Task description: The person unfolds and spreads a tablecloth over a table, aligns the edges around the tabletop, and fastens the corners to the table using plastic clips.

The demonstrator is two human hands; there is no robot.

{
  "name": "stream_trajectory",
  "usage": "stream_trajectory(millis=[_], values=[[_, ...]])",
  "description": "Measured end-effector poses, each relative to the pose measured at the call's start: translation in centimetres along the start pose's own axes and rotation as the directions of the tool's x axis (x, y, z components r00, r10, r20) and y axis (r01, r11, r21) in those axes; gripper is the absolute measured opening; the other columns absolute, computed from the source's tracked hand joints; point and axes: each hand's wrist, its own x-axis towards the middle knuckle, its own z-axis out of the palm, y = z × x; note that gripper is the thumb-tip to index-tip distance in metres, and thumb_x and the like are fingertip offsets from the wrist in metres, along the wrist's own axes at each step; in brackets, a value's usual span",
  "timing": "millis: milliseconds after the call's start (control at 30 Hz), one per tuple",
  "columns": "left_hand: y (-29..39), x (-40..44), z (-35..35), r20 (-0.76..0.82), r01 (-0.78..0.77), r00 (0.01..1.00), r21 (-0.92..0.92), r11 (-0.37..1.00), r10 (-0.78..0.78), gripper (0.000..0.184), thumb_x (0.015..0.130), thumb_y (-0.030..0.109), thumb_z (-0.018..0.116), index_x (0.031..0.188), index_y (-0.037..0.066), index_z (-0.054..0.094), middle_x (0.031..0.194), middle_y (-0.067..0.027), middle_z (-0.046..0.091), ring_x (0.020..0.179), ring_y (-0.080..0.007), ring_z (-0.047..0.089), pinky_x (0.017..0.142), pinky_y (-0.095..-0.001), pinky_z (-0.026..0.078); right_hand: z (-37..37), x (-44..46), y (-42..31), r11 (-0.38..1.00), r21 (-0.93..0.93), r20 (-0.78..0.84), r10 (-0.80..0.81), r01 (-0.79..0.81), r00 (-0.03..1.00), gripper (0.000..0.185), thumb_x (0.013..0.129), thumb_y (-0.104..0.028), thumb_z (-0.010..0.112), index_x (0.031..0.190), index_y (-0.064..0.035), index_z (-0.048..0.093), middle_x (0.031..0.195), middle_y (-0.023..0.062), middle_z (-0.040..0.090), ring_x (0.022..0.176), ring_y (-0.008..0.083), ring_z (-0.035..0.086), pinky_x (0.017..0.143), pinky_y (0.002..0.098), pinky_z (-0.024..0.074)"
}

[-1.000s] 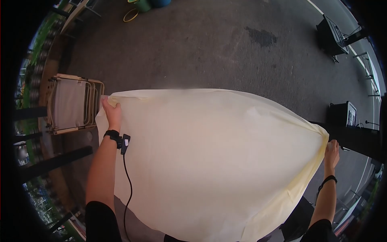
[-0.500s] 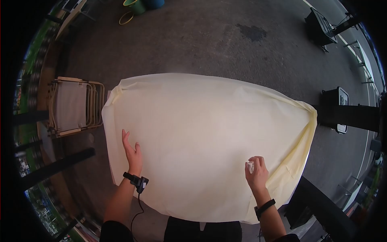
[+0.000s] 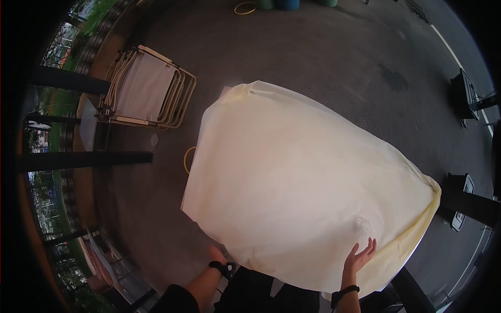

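A cream cloth (image 3: pixel 302 172) covers the table, with yellowish folds along its right side. On it, just beyond my right fingertips, lies a small crumpled piece of clear plastic (image 3: pixel 362 226). My right hand (image 3: pixel 360 256) is over the cloth with its fingers spread and nothing in them. Low at the near left edge of the cloth is my left hand (image 3: pixel 218 255), beside a drooping corner. Its fingers are blurred and partly hidden, so I cannot tell their shape or whether they touch the cloth.
Folded chairs (image 3: pixel 148 88) are stacked on the left. A yellow hoop (image 3: pixel 189 159) shows beside the table's left edge. Dark posts (image 3: pixel 88 161) stand at the left. Black bins (image 3: pixel 462 94) are on the right, and a blue tub (image 3: pixel 287 4) is at the far edge.
My right hand has let go of the crumpled clear plastic, which now lies on the cloth. My left hand has moved from above the cloth to its near edge. The view has turned left.
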Motion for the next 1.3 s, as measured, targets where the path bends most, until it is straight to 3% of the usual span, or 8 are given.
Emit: stream_trajectory(millis=[67,133,200,267,400,700,933,1300], values=[[-1.7,1.0,-0.2,0.251,0.339,0.927,-0.245,0.908,-0.279,0.076,0.093,0.06,0.026,0.144,0.004,0.033,0.145,-0.0126,0.04,0.129,-0.0332,0.042,0.109,-0.0455,0.032,-1.3,-5.1,3.4,0.981,-0.005,-0.13,0.194,-0.196,0.972,0.042,0.095,-0.019,0.053,0.13,-0.0001,0.041,0.135,0.0242,0.037,0.123,0.0401,0.04,0.1,0.0503,0.0366],[-3.2,2.1,0.7,0.332,0.37,0.901,-0.252,0.894,-0.279,0.077,0.092,0.063,0.026,0.142,0.005,0.038,0.142,-0.0124,0.044,0.127,-0.0339,0.044,0.107,-0.0466,0.034,-1.3,-10.9,9.9,0.777,-0.031,-0.345,0.582,-0.629,0.736,0.051,0.096,-0.031,0.052,0.131,0.0035,0.04,0.13,0.0231,0.044,0.122,0.0364,0.043,0.099,0.0486,0.0399],[-3.9,2.8,1.3,0.408,0.388,0.874,-0.256,0.886,-0.265,0.079,0.09,0.066,0.026,0.139,0.007,0.042,0.139,-0.0121,0.048,0.125,-0.0347,0.046,0.106,-0.0478,0.036,-3.0,-13.9,12.9,0.242,-0.01,-0.266,0.935,-0.97,0.236,0.053,0.098,-0.039,0.047,0.132,0.0012,0.041,0.124,0.0224,0.047,0.111,0.0371,0.05,0.091,0.049,0.0477],[-4.4,3.4,2.4,0.457,0.378,0.867,-0.341,0.861,-0.199,0.076,0.089,0.066,0.027,0.135,0.008,0.048,0.135,-0.013,0.052,0.124,-0.0343,0.048,0.105,-0.047,0.037,-1.4,-15.4,15.3,0.04,0.176,0.096,0.994,-0.983,0.057,0.053,0.098,-0.039,0.047,0.133,0.0008,0.041,0.125,0.0219,0.047,0.111,0.0366,0.05,0.091,0.0491,0.0479],[-2.9,2.6,3.3,0.478,0.39,0.862,-0.411,0.824,-0.17,0.08,0.088,0.071,0.027,0.134,0.009,0.048,0.133,-0.0125,0.053,0.12,-0.033,0.05,0.103,-0.0457,0.04,1.8,-17.2,17.7,0.028,0.552,0.486,0.801,-0.833,0.349,0.054,0.097,-0.039,0.048,0.134,0.0,0.041,0.126,0.021,0.048,0.112,0.0357,0.051,0.092,0.0493,0.0483],[-2.6,1.6,4.2,0.524,0.25,0.844,-0.203,0.947,-0.111,0.076,0.091,0.068,0.042,0.135,0.007,0.047,0.13,-0.0113,0.056,0.118,-0.0312,0.054,0.1,-0.0452,0.044,6.2,-17.5,23.3,0.052,0.775,0.558,0.411,-0.63,0.721,0.055,0.096,-0.039,0.05,0.135,-0.0019,0.042,0.128,0.0187,0.05,0.114,0.0336,0.053,0.093,0.0498,0.0493],[-4.4,5.5,4.0,0.405,0.07,0.914,-0.184,0.98,0.011,0.085,0.089,0.071,0.041,0.14,0.004,0.042,0.134,-0.0123,0.054,0.118,-0.028,0.055,0.101,-0.0388,0.044,7.4,-16.7,23.2,-0.004,0.727,0.642,0.359,-0.687,0.677,0.055,0.096,-0.041,0.046,0.137,-0.004,0.041,0.132,0.0172,0.049,0.116,0.0334,0.052,0.094,0.0495,0.0485],[-1.8,0.7,4.5,0.576,0.33,0.811,-0.305,0.894,-0.102,0.078,0.092,0.069,0.035,0.138,0.008,0.044,0.133,-0.0091,0.054,0.118,-0.0276,0.054,0.1,-0.0405,0.045,7.6,-15.6,23.1,0.081,0.683,0.677,0.302,-0.726,0.671,0.056,0.097,-0.044,0.041,0.139,-0.0074,0.04,0.137,0.0148,0.047,0.12,0.033,0.05,0.097,0.049,0.0471]])
